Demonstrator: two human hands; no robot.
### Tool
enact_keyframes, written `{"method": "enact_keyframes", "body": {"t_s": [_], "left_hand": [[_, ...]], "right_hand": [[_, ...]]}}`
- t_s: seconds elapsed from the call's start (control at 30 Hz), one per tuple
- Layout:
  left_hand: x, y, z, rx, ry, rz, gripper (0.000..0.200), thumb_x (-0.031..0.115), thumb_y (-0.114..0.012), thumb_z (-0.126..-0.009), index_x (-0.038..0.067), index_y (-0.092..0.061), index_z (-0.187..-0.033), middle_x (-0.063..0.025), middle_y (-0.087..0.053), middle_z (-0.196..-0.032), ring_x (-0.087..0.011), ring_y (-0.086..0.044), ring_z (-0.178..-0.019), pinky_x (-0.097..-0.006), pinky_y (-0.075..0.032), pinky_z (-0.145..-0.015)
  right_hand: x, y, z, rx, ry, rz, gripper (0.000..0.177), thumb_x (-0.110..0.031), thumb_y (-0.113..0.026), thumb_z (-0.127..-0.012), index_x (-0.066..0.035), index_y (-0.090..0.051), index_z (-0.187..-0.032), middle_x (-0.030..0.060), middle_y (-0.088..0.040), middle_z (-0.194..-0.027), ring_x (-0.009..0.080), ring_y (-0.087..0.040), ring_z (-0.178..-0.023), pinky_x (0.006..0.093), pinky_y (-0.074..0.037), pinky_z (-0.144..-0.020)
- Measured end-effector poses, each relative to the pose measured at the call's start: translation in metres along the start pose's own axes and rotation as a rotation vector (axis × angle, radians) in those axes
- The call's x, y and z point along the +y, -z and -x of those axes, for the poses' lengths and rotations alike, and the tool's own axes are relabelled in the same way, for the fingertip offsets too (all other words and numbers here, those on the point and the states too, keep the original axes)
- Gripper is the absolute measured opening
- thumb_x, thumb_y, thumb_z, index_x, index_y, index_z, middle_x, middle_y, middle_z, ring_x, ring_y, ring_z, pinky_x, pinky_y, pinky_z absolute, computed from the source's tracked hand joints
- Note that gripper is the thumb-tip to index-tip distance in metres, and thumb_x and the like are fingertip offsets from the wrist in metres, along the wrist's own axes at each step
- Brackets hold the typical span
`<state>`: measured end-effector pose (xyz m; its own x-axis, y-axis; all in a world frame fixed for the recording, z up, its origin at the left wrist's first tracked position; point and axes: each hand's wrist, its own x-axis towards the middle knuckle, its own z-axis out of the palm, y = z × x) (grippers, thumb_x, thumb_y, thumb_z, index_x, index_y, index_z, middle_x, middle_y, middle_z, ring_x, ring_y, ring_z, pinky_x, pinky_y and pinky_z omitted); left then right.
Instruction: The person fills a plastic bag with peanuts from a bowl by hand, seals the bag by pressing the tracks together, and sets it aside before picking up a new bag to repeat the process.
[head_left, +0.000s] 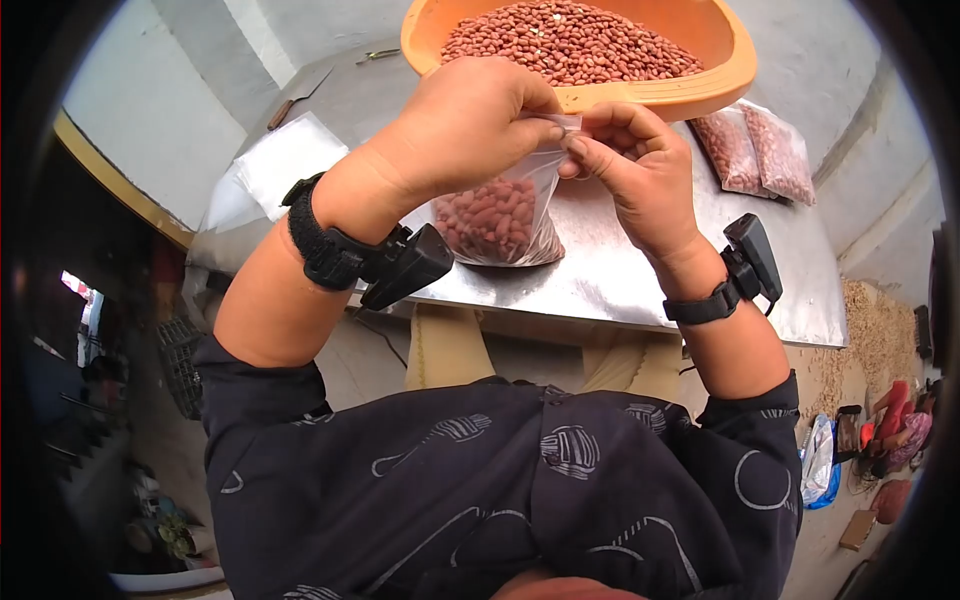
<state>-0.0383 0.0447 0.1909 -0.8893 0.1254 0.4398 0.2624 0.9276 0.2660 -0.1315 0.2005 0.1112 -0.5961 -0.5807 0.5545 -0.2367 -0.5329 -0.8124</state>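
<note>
A clear plastic zip bag (497, 222) part-filled with reddish-brown peanuts stands on the metal table (600, 270). My left hand (470, 120) pinches the bag's top edge between thumb and fingers. Close beside it, my right hand (640, 165) grips the same edge near its right corner, thumb and forefinger pressed together. The two thumbs almost meet at the bag's mouth. Just behind my hands sits an orange basin (735, 65) heaped with loose peanuts (570, 45).
Two filled bags of peanuts (750, 150) lie at the right of the table. On the left are a stack of flat plastic bags (290, 160) and a knife (300, 98). Shells (860, 345) litter the floor at right, near a person in red (895, 425).
</note>
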Motion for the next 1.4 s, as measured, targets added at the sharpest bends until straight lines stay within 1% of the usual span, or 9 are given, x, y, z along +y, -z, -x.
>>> {"method": "enact_keyframes", "body": {"t_s": [0.33,0.43,0.53,0.7,0.8,0.9,1.1,1.2,1.4], "left_hand": [[0.0,0.001,-0.001,0.004,-0.047,-0.044,0.014,0.011,-0.068,-0.08,0.0,-0.068,-0.088,-0.0134,-0.066,-0.075,-0.021,-0.062,-0.068,-0.0306,-0.048,-0.063],[-0.001,0.001,-0.001,0.014,-0.064,-0.068,0.014,0.011,-0.069,-0.079,0.0,-0.068,-0.087,-0.0137,-0.065,-0.076,-0.0224,-0.062,-0.069,-0.0313,-0.048,-0.064],[-0.002,0.001,-0.001,0.026,-0.076,-0.065,0.013,0.011,-0.068,-0.079,0.001,-0.067,-0.087,-0.0139,-0.065,-0.077,-0.023,-0.062,-0.07,-0.0316,-0.048,-0.065],[-0.005,-0.001,0.002,0.025,-0.035,0.033,0.014,0.011,-0.068,-0.079,0.0,-0.066,-0.088,-0.0138,-0.064,-0.076,-0.0245,-0.062,-0.071,-0.0323,-0.048,-0.065],[-0.01,-0.002,0.004,0.062,-0.132,-0.045,0.015,0.01,-0.068,-0.079,0.0,-0.064,-0.089,-0.0137,-0.063,-0.077,-0.0252,-0.061,-0.071,-0.0325,-0.047,-0.065],[-0.014,-0.002,0.008,0.098,-0.154,-0.045,0.015,0.009,-0.068,-0.079,-0.001,-0.063,-0.089,-0.0134,-0.063,-0.078,-0.0253,-0.059,-0.071,-0.0327,-0.047,-0.066],[-0.026,0.009,0.02,0.082,-0.09,-0.077,0.013,0.008,-0.068,-0.08,0.0,-0.063,-0.089,-0.0112,-0.062,-0.078,-0.0224,-0.059,-0.076,-0.0316,-0.047,-0.07],[-0.033,0.013,0.028,0.074,0.036,-0.011,0.013,0.009,-0.068,-0.081,-0.001,-0.063,-0.088,-0.0102,-0.063,-0.081,-0.0196,-0.06,-0.08,-0.031,-0.047,-0.073],[-0.049,0.026,0.041,0.054,0.121,0.018,0.014,0.009,-0.067,-0.082,-0.003,-0.062,-0.088,-0.0087,-0.063,-0.082,-0.017,-0.058,-0.082,-0.0305,-0.047,-0.076]], "right_hand": [[0.002,-0.005,0.001,0.062,-0.03,0.021,0.012,-0.006,-0.066,-0.086,0.003,-0.066,-0.094,0.0054,-0.066,-0.08,0.0083,-0.062,-0.07,0.021,-0.054,-0.061],[0.001,-0.008,0.002,0.078,-0.022,0.068,0.012,-0.007,-0.066,-0.086,0.003,-0.066,-0.093,0.0039,-0.066,-0.079,0.007,-0.061,-0.071,0.0201,-0.052,-0.063],[0.005,-0.01,0.001,0.112,0.095,0.169,0.013,-0.007,-0.066,-0.086,0.003,-0.067,-0.094,0.0022,-0.066,-0.08,0.0058,-0.059,-0.072,0.0195,-0.05,-0.064],[0.009,-0.013,0.0,0.137,0.126,0.181,0.012,-0.008,-0.065,-0.087,0.002,-0.066,-0.092,0.0004,-0.065,-0.079,0.0048,-0.056,-0.071,0.0194,-0.048,-0.063],[0.008,-0.014,0.0,0.134,0.109,0.178,0.011,-0.008,-0.064,-0.087,0.002,-0.065,-0.091,0.0002,-0.064,-0.078,0.0048,-0.055,-0.069,0.0193,-0.047,-0.061],[0.01,-0.014,0.0,0.149,0.114,0.171,0.01,-0.008,-0.064,-0.087,0.002,-0.065,-0.091,0.0002,-0.064,-0.078,0.0049,-0.055,-0.069,0.0192,-0.046,-0.061],[0.012,-0.015,-0.002,0.18,0.161,0.187,0.011,-0.008,-0.064,-0.087,0.002,-0.065,-0.091,0.0005,-0.064,-0.079,0.0053,-0.056,-0.072,0.0198,-0.046,-0.065],[0.013,-0.014,-0.002,0.179,0.161,0.188,0.011,-0.008,-0.064,-0.087,0.003,-0.065,-0.09,0.0006,-0.065,-0.081,0.0055,-0.056,-0.073,0.0201,-0.047,-0.067],[0.014,-0.013,-0.003,0.176,0.168,0.165,0.011,-0.007,-0.064,-0.087,0.003,-0.064,-0.091,0.0009,-0.065,-0.082,0.0059,-0.056,-0.074,0.0203,-0.047,-0.07]]}}
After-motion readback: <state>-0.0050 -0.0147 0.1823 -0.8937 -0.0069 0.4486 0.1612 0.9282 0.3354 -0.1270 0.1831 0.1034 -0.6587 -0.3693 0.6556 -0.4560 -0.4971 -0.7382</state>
